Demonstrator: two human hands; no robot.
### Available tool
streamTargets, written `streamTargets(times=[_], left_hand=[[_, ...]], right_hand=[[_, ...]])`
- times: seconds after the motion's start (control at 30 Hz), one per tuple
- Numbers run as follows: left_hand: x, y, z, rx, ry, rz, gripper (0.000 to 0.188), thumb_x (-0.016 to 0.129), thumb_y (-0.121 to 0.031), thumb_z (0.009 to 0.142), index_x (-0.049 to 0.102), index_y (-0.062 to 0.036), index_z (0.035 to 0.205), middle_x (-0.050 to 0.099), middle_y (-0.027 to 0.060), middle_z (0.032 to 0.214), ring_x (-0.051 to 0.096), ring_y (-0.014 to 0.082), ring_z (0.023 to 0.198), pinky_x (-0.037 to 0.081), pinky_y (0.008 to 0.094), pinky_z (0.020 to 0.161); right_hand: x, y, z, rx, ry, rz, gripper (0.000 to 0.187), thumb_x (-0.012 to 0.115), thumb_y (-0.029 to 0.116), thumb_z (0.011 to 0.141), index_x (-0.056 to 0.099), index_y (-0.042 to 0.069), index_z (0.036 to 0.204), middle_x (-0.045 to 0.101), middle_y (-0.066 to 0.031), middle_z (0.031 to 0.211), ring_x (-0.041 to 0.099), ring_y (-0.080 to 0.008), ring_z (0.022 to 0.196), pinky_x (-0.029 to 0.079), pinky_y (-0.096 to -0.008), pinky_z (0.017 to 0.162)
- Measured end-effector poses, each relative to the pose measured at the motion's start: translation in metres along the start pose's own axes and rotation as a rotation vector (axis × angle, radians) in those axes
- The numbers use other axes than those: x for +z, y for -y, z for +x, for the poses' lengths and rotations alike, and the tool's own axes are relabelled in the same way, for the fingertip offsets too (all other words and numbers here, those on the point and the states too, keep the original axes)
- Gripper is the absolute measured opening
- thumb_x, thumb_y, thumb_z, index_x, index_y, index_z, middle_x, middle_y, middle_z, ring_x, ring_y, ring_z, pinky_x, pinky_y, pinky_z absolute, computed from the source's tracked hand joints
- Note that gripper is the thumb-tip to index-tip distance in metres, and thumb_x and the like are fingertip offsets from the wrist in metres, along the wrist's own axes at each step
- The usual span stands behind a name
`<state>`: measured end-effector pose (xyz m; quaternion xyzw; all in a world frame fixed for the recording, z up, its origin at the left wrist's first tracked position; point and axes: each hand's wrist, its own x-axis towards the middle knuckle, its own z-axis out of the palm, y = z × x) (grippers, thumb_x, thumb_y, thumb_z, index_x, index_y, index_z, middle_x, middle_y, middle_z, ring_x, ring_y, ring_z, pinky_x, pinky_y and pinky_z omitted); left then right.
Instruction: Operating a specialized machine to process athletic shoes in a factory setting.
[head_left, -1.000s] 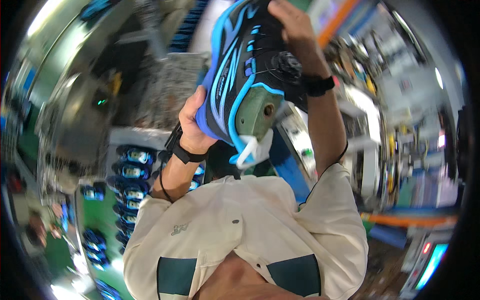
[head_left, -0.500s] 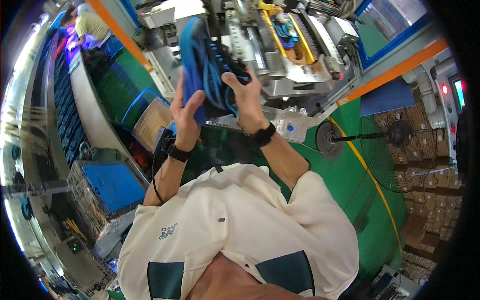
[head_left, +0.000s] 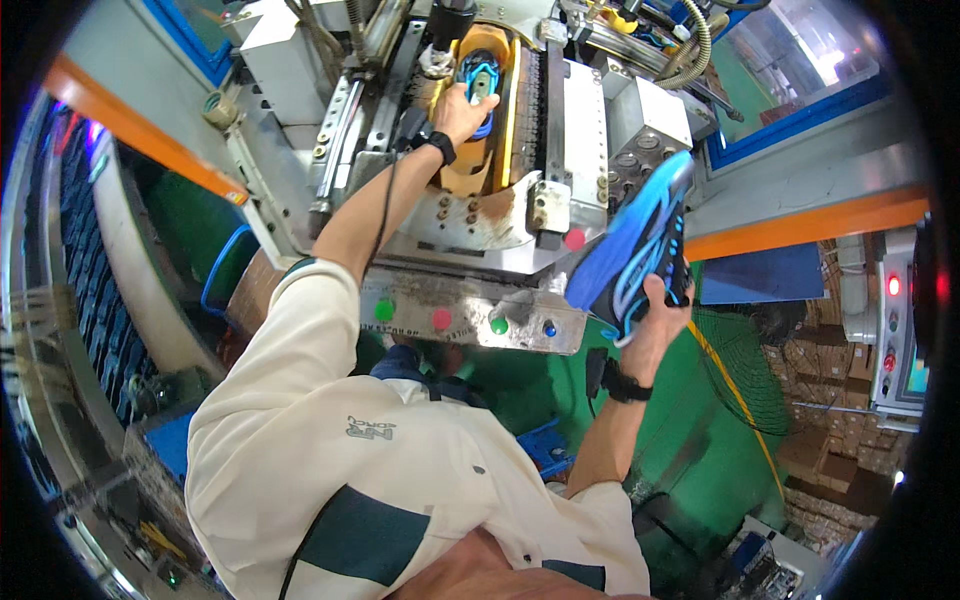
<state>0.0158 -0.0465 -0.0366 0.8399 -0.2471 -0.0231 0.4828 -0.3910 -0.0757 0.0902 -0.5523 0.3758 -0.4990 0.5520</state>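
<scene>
A blue-and-black laced shoe (head_left: 640, 240) is held out to the right, tilted with its toe up, and my right hand (head_left: 655, 322) grips it at the heel end. My left hand (head_left: 459, 114) reaches into the machine, closed on a second blue-and-black shoe (head_left: 482, 72). That shoe sits in a yellowish cradle (head_left: 466, 180) between the machine's side rails. Part of the second shoe is hidden behind my left fingers.
Along the machine's front runs a metal panel (head_left: 465, 318) with coloured buttons. Orange-edged frame bars flank it on both sides. A control box (head_left: 893, 330) with a red light stands far right, near stacked cartons (head_left: 800, 420). A conveyor (head_left: 75, 240) curves along the left.
My left hand has let go of the first shoe and gone into the machine onto the second one. My right hand has carried the first shoe to the right. The view has turned.
</scene>
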Motion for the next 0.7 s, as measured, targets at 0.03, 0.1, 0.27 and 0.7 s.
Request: streamTargets(times=[0.03, 0.1, 0.27, 0.7], left_hand=[[0.015, 0.008, 0.020, -0.026, 0.078, 0.054, 0.060, 0.077, -0.046, 0.071, 0.066, 0.0002, 0.108, 0.066, 0.0290, 0.111, 0.065, 0.0405, 0.103, 0.051, 0.0449, 0.089], [0.034, 0.020, 0.031, 0.022, -0.137, 0.170, 0.053, 0.077, -0.038, 0.070, 0.066, -0.0002, 0.105, 0.067, 0.0281, 0.108, 0.066, 0.0403, 0.099, 0.052, 0.0458, 0.086], [-0.032, 0.027, 0.018, -0.172, 0.025, -0.399, 0.017, 0.074, -0.018, 0.077, 0.070, -0.0028, 0.083, 0.071, 0.0076, 0.076, 0.069, 0.0255, 0.069, 0.054, 0.0355, 0.064], [-0.377, 0.013, -0.255, -0.433, -0.023, -0.709, 0.049, 0.058, -0.025, 0.083, 0.063, 0.0036, 0.123, 0.063, 0.0156, 0.126, 0.054, 0.0266, 0.126, 0.031, 0.0367, 0.113]], right_hand=[[0.001, 0.002, 0.003, -0.027, -0.022, -0.065, 0.059, 0.074, 0.005, 0.076, 0.054, -0.004, 0.130, 0.061, -0.0077, 0.118, 0.059, -0.0179, 0.102, 0.045, -0.0316, 0.097], [0.008, 0.007, 0.013, -0.044, -0.112, -0.248, 0.059, 0.074, 0.004, 0.075, 0.054, -0.005, 0.130, 0.061, -0.0082, 0.117, 0.059, -0.0183, 0.102, 0.045, -0.0315, 0.097], [0.066, 0.029, 0.105, -0.223, 0.073, -0.481, 0.048, 0.078, 0.012, 0.073, 0.062, -0.005, 0.115, 0.067, -0.0051, 0.097, 0.060, -0.0123, 0.083, 0.050, -0.0282, 0.079], [0.425, -0.133, 0.163, -0.311, 0.571, -1.313, 0.068, 0.079, 0.040, 0.068, 0.066, 0.002, 0.123, 0.066, -0.0169, 0.124, 0.063, -0.0281, 0.118, 0.049, -0.0356, 0.102]])
